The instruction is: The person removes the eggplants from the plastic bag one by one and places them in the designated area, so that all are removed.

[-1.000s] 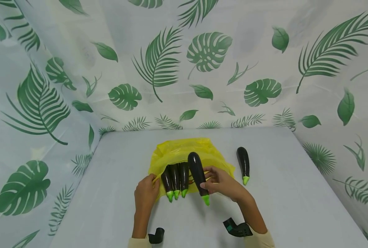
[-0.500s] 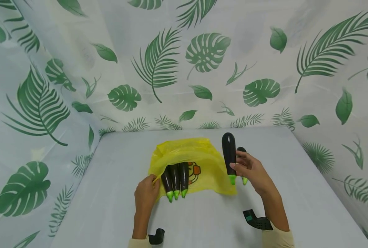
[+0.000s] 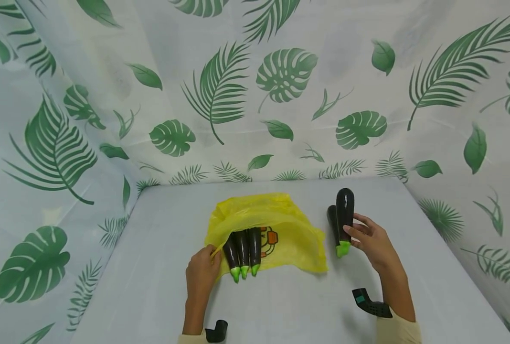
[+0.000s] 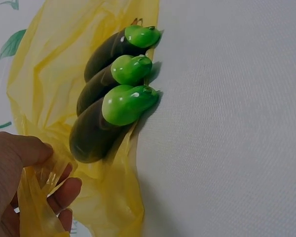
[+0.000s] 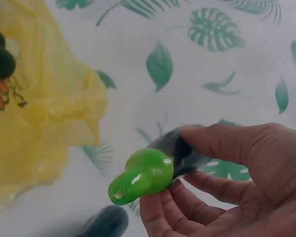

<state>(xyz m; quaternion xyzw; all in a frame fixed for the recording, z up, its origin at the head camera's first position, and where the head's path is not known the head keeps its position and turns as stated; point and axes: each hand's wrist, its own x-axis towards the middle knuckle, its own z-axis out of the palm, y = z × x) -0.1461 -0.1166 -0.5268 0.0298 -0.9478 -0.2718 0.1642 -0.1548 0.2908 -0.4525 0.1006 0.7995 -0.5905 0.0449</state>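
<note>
My left hand [image 3: 202, 268] pinches the left edge of the mouth of a yellow plastic bag [image 3: 300, 243], lifting it a little. Three dark eggplants [image 3: 243, 246] with green caps lie side by side in the bag mouth, caps towards me; the left wrist view shows the caps [image 4: 123, 104] close up. Between thumb and fingers, my right hand [image 3: 373, 241] holds another eggplant [image 3: 345, 210], its green cap [image 5: 148, 170] pointing down towards me. This one partly covers a further eggplant [image 3: 332, 220] lying on the table to the right of the bag.
The pale table [image 3: 281, 306] extends on both sides of the bag. White cloth walls [image 3: 246, 110] with green leaf prints enclose it at the back and sides. An orange and black print [image 3: 272, 237] shows on the bag. Black wrist devices [image 3: 371, 303] sit on both wrists.
My right hand has carried its eggplant rightwards from over the bag mouth to beside the lone eggplant. The bag's right side has fallen flatter, uncovering the print. My left hand stays in place.
</note>
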